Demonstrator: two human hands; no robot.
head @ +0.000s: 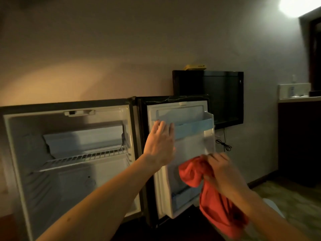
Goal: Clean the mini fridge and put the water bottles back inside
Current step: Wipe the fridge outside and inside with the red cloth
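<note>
1. The mini fridge [22, 153] stands with its door [189, 153] swung wide to the right, the white inside of both facing the camera
2. Inside the fridge body a wire shelf [83, 158] runs across the middle, with a white freezer box [83, 140] just above it at the back; no bottles show in the cavity
3. The door's inner face carries an upper rack [194, 129] with a pale blue front strip and a lower rack [180, 195] near the bottom edge
4. The left hand [160, 146] is raised at the upper left part of the door's inner face, fingers straight and together, its grip open and holding nothing; whether the palm actually touches the plastic cannot be told
5. The right hand [224, 173] sits lower, in front of the middle of the door, its grip closed around a bunched red cloth [213, 202] that hangs down past the wrist; the hand is motion-blurred
6. The cloth's upper bunch lies against or just in front of the door panel below the upper rack
7. Behind the door a black cabinet [224, 98] is set on the wall, a yellow object [195, 67] on top of it and a black cable [224, 145] dangling below
8. At far right a counter [298, 99] holds small pale items too blurred to name, and a bright lamp [295, 4] glares in the top corner
</note>
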